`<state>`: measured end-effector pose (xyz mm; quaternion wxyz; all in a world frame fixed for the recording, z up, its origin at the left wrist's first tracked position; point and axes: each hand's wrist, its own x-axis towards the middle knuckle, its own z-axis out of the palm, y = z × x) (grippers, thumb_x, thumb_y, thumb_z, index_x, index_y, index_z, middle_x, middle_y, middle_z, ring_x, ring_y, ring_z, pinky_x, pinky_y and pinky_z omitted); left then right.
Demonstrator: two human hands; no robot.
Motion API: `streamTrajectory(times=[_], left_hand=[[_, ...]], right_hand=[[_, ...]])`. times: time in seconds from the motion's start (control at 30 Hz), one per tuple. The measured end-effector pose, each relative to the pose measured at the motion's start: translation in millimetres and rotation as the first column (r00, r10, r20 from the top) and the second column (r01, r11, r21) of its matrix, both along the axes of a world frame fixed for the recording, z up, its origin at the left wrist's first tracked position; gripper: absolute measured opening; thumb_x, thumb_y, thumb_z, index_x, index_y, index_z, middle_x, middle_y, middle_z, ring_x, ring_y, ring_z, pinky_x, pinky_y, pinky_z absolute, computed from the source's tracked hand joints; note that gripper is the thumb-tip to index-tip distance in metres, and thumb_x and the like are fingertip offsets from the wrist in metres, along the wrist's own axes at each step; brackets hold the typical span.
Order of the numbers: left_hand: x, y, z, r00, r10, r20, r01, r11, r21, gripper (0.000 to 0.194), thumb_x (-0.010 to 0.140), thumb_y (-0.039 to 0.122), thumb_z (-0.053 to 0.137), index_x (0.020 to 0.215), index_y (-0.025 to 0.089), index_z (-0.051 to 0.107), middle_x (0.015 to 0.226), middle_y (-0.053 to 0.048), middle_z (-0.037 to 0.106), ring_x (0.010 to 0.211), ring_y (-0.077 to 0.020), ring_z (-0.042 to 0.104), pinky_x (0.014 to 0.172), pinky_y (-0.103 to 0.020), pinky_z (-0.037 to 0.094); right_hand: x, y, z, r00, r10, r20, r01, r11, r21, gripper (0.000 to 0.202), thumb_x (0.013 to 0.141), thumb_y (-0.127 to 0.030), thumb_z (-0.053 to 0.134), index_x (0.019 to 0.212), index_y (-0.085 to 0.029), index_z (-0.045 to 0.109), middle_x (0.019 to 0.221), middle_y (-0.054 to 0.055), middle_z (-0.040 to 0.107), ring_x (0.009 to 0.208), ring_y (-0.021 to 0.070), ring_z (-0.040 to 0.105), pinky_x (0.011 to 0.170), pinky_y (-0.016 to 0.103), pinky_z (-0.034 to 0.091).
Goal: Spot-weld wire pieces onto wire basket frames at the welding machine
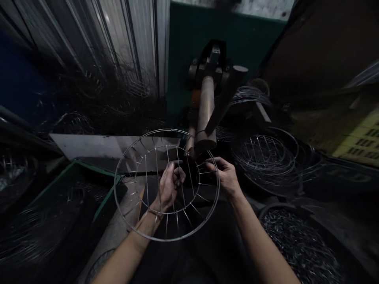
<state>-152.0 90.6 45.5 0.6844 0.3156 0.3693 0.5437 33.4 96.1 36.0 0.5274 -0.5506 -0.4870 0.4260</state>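
Position, head view: a round wire rack (182, 190), two rings joined by short spokes with straight wires across the inner ring, lies between the two hands. Right hand (226, 177) is narrowed, thumb and fingers pinched at the rack's right rim. Left hand (168, 185) is beneath the wires near the middle, fingers curled; whether it grips any wire cannot be told.

Containers: left of the left hand is a green bin (66, 175), with thin wire items inside, too blurred to identify. Near the right forearm, to the right of and below the right hand, a dark round basin (280, 205) holds a mass of small, shiny metal pieces (299, 244). Beyond the right hand, to its right, a dark round container (274, 192) carries a pile of wire rings and grids (263, 154), some reaching past its edge. Well to the right of that hand is a yellow slotted crate (367, 134); its contents cannot be told.

Surroundings: directly beyond both hands is a green machine (183, 47). Its thick metal bar (207, 98) ends just at the rack's far rim; contact cannot be confirmed. A pale board (89, 148) lies beyond the left hand, to its left.
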Motion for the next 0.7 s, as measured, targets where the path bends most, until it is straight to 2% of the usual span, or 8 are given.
streamTrajectory(times=[0.17, 0.23, 0.33, 0.4, 0.5, 0.6, 0.67, 0.7], left_hand=[[9, -2, 10.0, 0.992, 0.123, -0.037, -0.123, 0.992, -0.013, 0.035, 0.084, 0.048, 0.049, 0.095, 0.015, 0.055, 0.049, 0.005, 0.045, 0.044, -0.0074, 0.038, 0.041, -0.017, 0.023], [13, -1, 7.1, 0.988, 0.150, -0.035, -0.150, 0.989, -0.003, 0.036, 0.085, 0.048, 0.048, 0.097, 0.015, 0.054, 0.048, 0.005, 0.046, 0.043, -0.0071, 0.037, 0.039, -0.016, 0.022], [14, 1, -5.1, 0.988, 0.156, -0.022, -0.156, 0.988, 0.017, 0.036, 0.086, 0.048, 0.046, 0.101, 0.016, 0.053, 0.053, 0.003, 0.051, 0.043, -0.0067, 0.038, 0.039, -0.015, 0.025], [8, 3, -14.0, 0.996, 0.087, 0.014, -0.087, 0.996, 0.010, 0.039, 0.086, 0.050, 0.046, 0.106, 0.017, 0.052, 0.060, 0.001, 0.055, 0.046, -0.0074, 0.043, 0.040, -0.015, 0.029], [-10, 12, -19.4, 0.983, -0.133, 0.131, 0.135, 0.991, -0.005, 0.045, 0.083, 0.057, 0.047, 0.106, 0.018, 0.051, 0.067, -0.002, 0.058, 0.047, -0.0080, 0.046, 0.041, -0.017, 0.034], [-30, 24, -10.7, 0.916, -0.358, 0.180, 0.362, 0.932, 0.009, 0.045, 0.080, 0.056, 0.053, 0.098, 0.016, 0.052, 0.069, -0.005, 0.061, 0.043, -0.0066, 0.046, 0.038, -0.015, 0.031], [-36, 29, -0.4, 0.895, -0.426, 0.130, 0.431, 0.903, -0.006, 0.042, 0.078, 0.051, 0.059, 0.096, 0.015, 0.052, 0.072, -0.007, 0.063, 0.043, -0.0061, 0.046, 0.035, -0.014, 0.027], [-36, 29, 4.4, 0.900, -0.425, 0.095, 0.428, 0.904, -0.016, 0.041, 0.077, 0.049, 0.060, 0.096, 0.014, 0.051, 0.072, -0.007, 0.063, 0.042, -0.0059, 0.046, 0.033, -0.013, 0.025]], right_hand=[[-6, 19, 4.2, 1.000, -0.008, 0.023, 0.008, 1.000, 0.022, 0.024, 0.065, -0.043, 0.072, 0.075, -0.021, 0.067, 0.072, -0.001, 0.064, 0.071, 0.0133, 0.057, 0.068, 0.026, 0.043], [-6, 26, 2.4, 1.000, 0.005, 0.002, -0.005, 1.000, 0.014, 0.024, 0.066, -0.042, 0.072, 0.076, -0.021, 0.067, 0.072, -0.002, 0.063, 0.068, 0.0125, 0.056, 0.066, 0.025, 0.043], [-6, 31, -1.2, 0.998, 0.017, -0.067, -0.017, 1.000, -0.003, 0.026, 0.064, -0.041, 0.073, 0.079, -0.021, 0.067, 0.071, -0.002, 0.063, 0.066, 0.0123, 0.056, 0.064, 0.026, 0.044], [-7, 29, 0.6, 0.993, 0.016, -0.120, -0.018, 1.000, -0.018, 0.028, 0.062, -0.042, 0.074, 0.079, -0.021, 0.066, 0.070, -0.001, 0.063, 0.065, 0.0130, 0.057, 0.062, 0.026, 0.045], [-6, 18, 8.9, 0.995, -0.002, -0.100, -0.003, 0.999, -0.044, 0.032, 0.061, -0.045, 0.074, 0.081, -0.021, 0.067, 0.073, 0.001, 0.065, 0.066, 0.0147, 0.059, 0.061, 0.027, 0.047], [-1, 1, 11.1, 1.000, -0.023, 0.019, 0.024, 0.999, -0.032, 0.037, 0.061, -0.047, 0.074, 0.087, -0.022, 0.068, 0.082, 0.004, 0.068, 0.075, 0.0176, 0.061, 0.063, 0.029, 0.049], [3, -9, 5.7, 0.999, -0.019, 0.036, 0.020, 0.999, -0.032, 0.037, 0.063, -0.046, 0.073, 0.090, -0.022, 0.068, 0.087, 0.005, 0.068, 0.079, 0.0183, 0.062, 0.065, 0.029, 0.049], [4, -12, 2.1, 1.000, -0.015, 0.020, 0.016, 0.999, -0.036, 0.036, 0.064, -0.044, 0.073, 0.092, -0.021, 0.068, 0.089, 0.005, 0.068, 0.079, 0.0181, 0.062, 0.066, 0.029, 0.049]])
